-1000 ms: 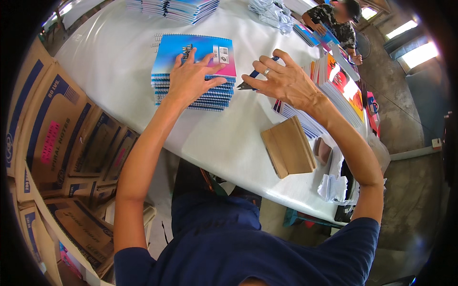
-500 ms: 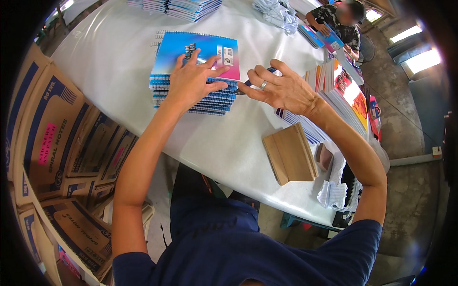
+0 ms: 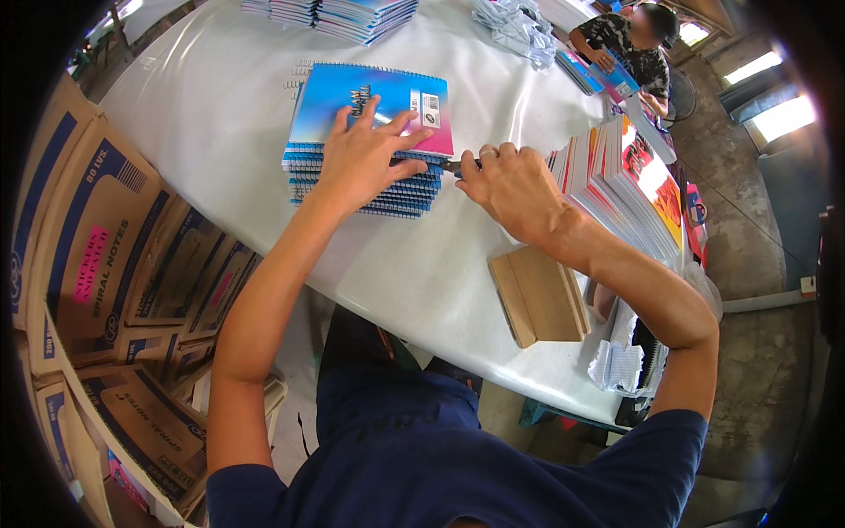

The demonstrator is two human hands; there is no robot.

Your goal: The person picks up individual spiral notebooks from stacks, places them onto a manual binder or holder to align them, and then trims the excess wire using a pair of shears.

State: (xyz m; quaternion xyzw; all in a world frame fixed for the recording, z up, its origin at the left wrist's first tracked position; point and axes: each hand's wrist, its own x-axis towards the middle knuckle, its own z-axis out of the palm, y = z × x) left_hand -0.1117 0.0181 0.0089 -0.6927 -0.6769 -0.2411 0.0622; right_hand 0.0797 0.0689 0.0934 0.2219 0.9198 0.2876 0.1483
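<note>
A stack of spiral notebooks (image 3: 304, 167) stands on the table, its top cover blue fading to pink, with wire coils along the near side. My left hand (image 3: 361, 154) lies on the top notebook, fingers spread across the cover and thumb by the near coil edge. At the stack's near right corner, my right hand (image 3: 515, 194) is closed around small dark pliers (image 3: 453, 166). Their tip reaches the end of a coil; whether the jaws grip the wire is too small to tell. Most of the handles are hidden inside my fingers.
Right of my hand leans a row of red-and-orange-covered notebooks (image 3: 647, 194). A brown wooden block (image 3: 541, 299) and crumpled paper (image 3: 616, 365) lie nearer. More blue notebooks (image 3: 365, 19) sit at the back. Cardboard boxes (image 3: 106, 229) fill the left. Another person (image 3: 629, 53) handles notebooks at far right.
My right hand's fingers have closed around the pliers' handles, which were spread apart before, and the hand has dropped slightly. My left hand stays on the top notebook.
</note>
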